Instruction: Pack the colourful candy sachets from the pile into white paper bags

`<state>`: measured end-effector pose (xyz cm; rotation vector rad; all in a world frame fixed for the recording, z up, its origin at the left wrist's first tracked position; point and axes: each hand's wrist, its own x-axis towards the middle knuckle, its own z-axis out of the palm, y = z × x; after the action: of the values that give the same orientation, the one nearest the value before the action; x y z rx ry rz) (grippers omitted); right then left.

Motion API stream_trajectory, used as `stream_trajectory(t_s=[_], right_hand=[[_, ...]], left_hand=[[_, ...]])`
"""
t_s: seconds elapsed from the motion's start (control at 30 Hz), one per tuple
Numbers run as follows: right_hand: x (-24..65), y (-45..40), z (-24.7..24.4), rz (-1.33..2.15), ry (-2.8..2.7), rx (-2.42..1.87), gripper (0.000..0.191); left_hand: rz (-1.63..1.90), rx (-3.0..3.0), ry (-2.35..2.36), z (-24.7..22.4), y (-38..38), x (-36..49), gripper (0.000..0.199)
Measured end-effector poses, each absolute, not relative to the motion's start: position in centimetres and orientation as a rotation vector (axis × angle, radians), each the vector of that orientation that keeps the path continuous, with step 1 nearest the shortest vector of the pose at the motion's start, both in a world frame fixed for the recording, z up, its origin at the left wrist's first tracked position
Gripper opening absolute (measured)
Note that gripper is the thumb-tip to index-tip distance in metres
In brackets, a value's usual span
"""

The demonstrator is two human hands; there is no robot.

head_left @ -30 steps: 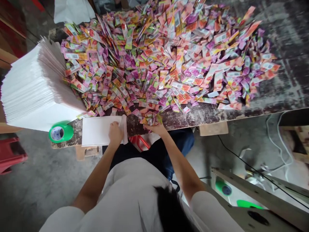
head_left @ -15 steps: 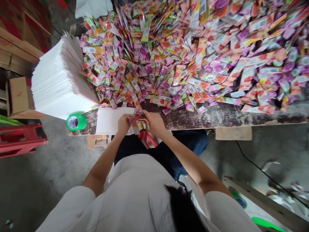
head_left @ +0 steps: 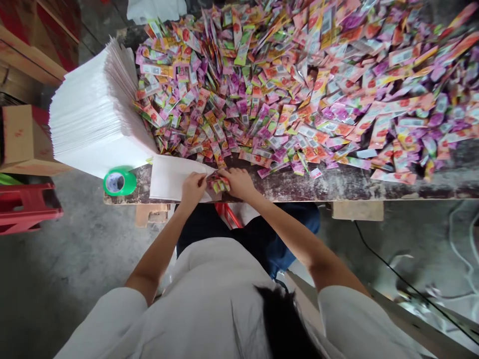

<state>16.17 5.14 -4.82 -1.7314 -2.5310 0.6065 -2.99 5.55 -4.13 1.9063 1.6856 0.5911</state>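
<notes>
A flat white paper bag (head_left: 168, 177) lies at the table's front edge, its right end under my hands. My left hand (head_left: 193, 189) is closed, pinching the bag near that right end. My right hand (head_left: 240, 183) curls over a bundle of small colourful sachets (head_left: 220, 185), which sits at the bag's right end between my two hands. Whether part of the bundle is inside the bag I cannot tell, because fingers cover it. Just beyond my hands spreads a big heap of similar pink, purple, orange and green sachets (head_left: 258, 99).
Left of the heap stands a tall stack of white paper bags (head_left: 86, 114). A green tape roll (head_left: 119, 182) rests at the table's front left corner. Cardboard boxes (head_left: 22, 137) and a red plastic stool (head_left: 28, 209) stand on the floor at left. A black cable (head_left: 389, 267) crosses the floor at right.
My right hand now lies flatter over the sachets, and the bundle sits lower against the bag's end. The bag's left part has shifted slightly. The whole view has moved a little.
</notes>
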Motion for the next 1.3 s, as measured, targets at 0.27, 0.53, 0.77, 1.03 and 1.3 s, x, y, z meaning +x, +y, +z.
stream_trajectory(t_s=[0.27, 0.53, 0.77, 1.03, 1.3], right_hand=[[12.2, 4.8, -3.7, 0.574, -2.378, -2.114, 0.037], [12.0, 6.3, -3.0, 0.768, -2.336, -2.177, 0.042], [10.0, 5.9, -3.6, 0.793, -2.093, -2.321, 0.033], [14.5, 7.2, -4.5, 1.258, -1.705, -2.204, 0.076], [14.5, 6.3, -5.9, 1.441, -1.163, -1.979, 0.05]], left_hand=[[0.649, 1.633, 1.755, -3.3, 5.9, -2.1, 0.021], [0.418, 1.982, 1.698, -0.7, 5.5, -0.2, 0.034], [0.44, 2.092, 1.63, -0.7, 6.8, 2.6, 0.031], [0.671, 2.054, 1.864, -3.6, 0.6, 1.2, 0.064], [0.488, 1.954, 1.774, -6.2, 3.3, -1.4, 0.033]])
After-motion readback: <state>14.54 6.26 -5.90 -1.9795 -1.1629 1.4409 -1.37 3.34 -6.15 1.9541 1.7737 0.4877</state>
